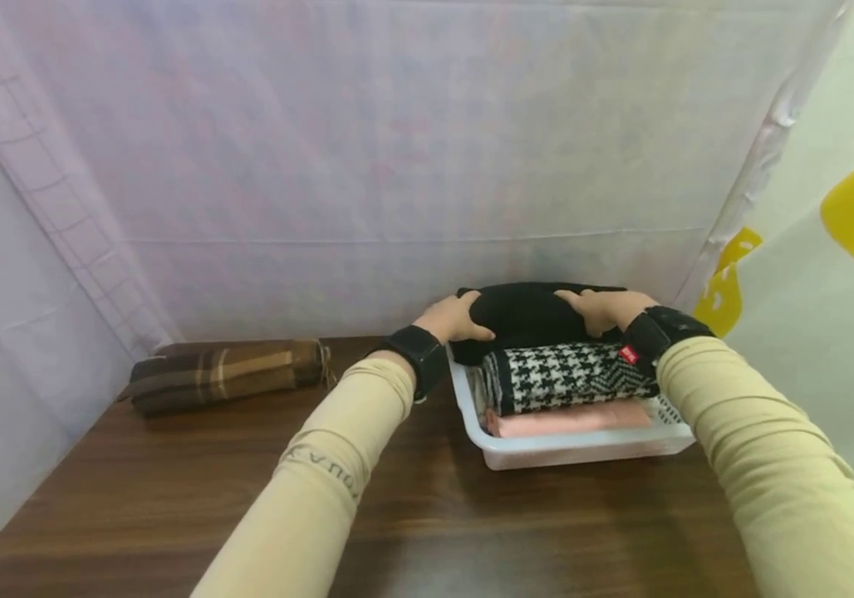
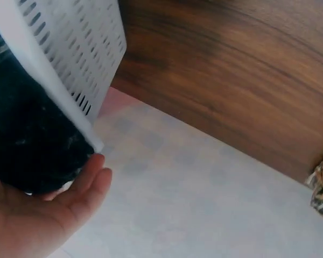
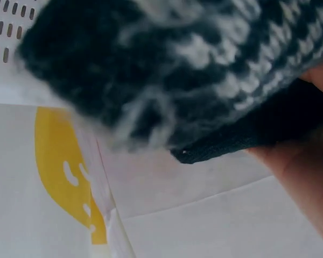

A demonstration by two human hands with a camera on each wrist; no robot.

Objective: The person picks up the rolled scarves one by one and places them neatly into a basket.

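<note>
Sleeves: two beige sleeves are reaching over the tabletop (image 1: 412, 515) toward the white basket (image 1: 584, 448)
Left hand (image 1: 451, 320): its grip is curling round the black roll (image 1: 524, 314), at the basket's far end
Right hand (image 1: 601, 307): gripping the same roll's other end
Houndstooth roll (image 1: 565, 375): lying in the basket, touching the black roll
Risk: the roll is looking soft; a slackening grip could let it unroll or catch the basket's rim

We read partial pale lettering, "QUA", printed on the beige fabric left sleeve (image 1: 320, 465). The small red tag (image 1: 628, 355) on the black right wrist strap (image 1: 655, 334) carries white marks too small to read.
</note>
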